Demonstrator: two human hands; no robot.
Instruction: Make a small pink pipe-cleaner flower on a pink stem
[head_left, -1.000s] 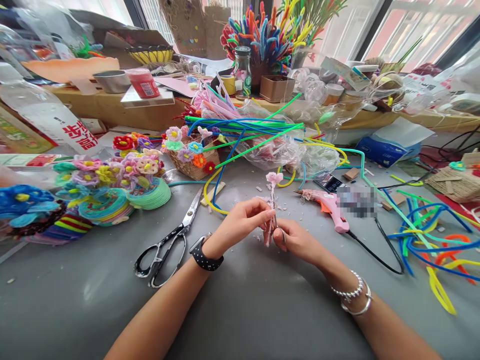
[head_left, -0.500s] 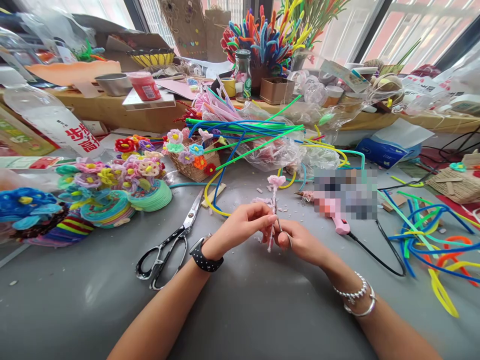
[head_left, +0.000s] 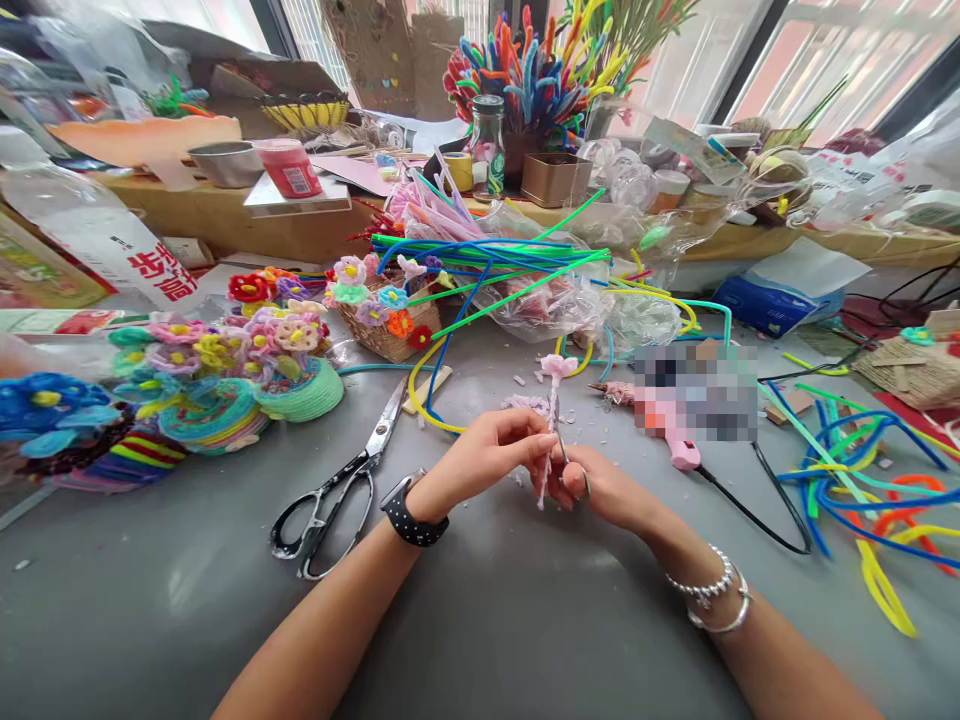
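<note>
My left hand (head_left: 504, 452) pinches the stem of a pink pipe-cleaner flower (head_left: 559, 367) above the table. The flower stands upright with its head at the top, and its stem end shows below my fingers. My right hand (head_left: 600, 486) is closed around small metal scissors (head_left: 586, 484), its thumb through a handle loop. Their slim blades reach up beside the stem; whether they touch it I cannot tell. Pink fuzz clippings (head_left: 525, 403) lie on the table behind my hands. Large black-handled scissors (head_left: 360, 470) rest to the left of my left hand.
A pink glue gun (head_left: 681, 445) with a black cord lies at the right, near loose coloured pipe cleaners (head_left: 862, 480). Pipe-cleaner flower pots (head_left: 300, 390) stand at the left. Behind are a flower basket (head_left: 386, 335), plastic bags and a crowded ledge (head_left: 420, 215).
The pink flower has shifted slightly to the right and its stem leans a little more. My right thumb and the small scissors' handle have moved slightly to the right.
</note>
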